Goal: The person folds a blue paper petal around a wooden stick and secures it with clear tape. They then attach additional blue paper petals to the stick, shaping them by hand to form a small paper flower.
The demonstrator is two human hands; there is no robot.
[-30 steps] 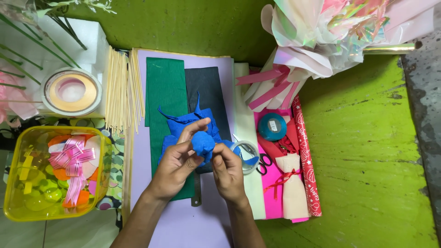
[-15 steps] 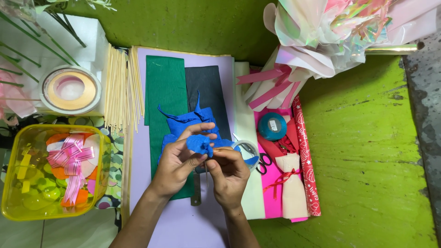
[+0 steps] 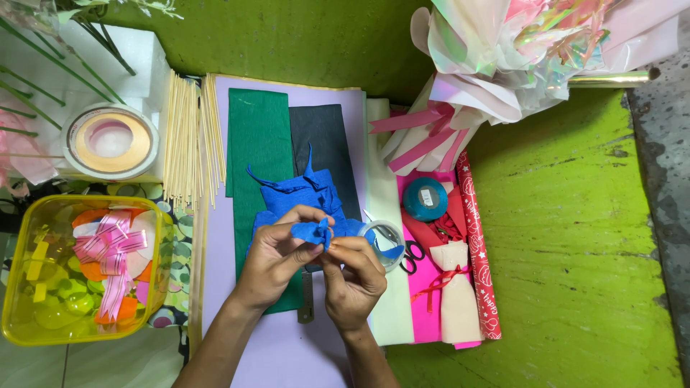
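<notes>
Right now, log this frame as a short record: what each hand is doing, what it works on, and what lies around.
left hand: pinches the blue crepe piece
right hand: pinches the same piece from below
under hands: blue crepe pile on green sheet and dark sheet
left side: yellow box with ribbons, tape roll, wooden sticks
right side: teal spool, scissors

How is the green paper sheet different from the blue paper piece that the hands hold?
The green sheet lies flat on the lilac sheet; the blue piece is crumpled and pinched between the left hand and right hand. The green sheet is a long, smooth-edged rectangle; the blue piece is a small, bunched wad. No hand grips the green sheet; both hands grip the blue piece. Both look like crepe paper.
</notes>
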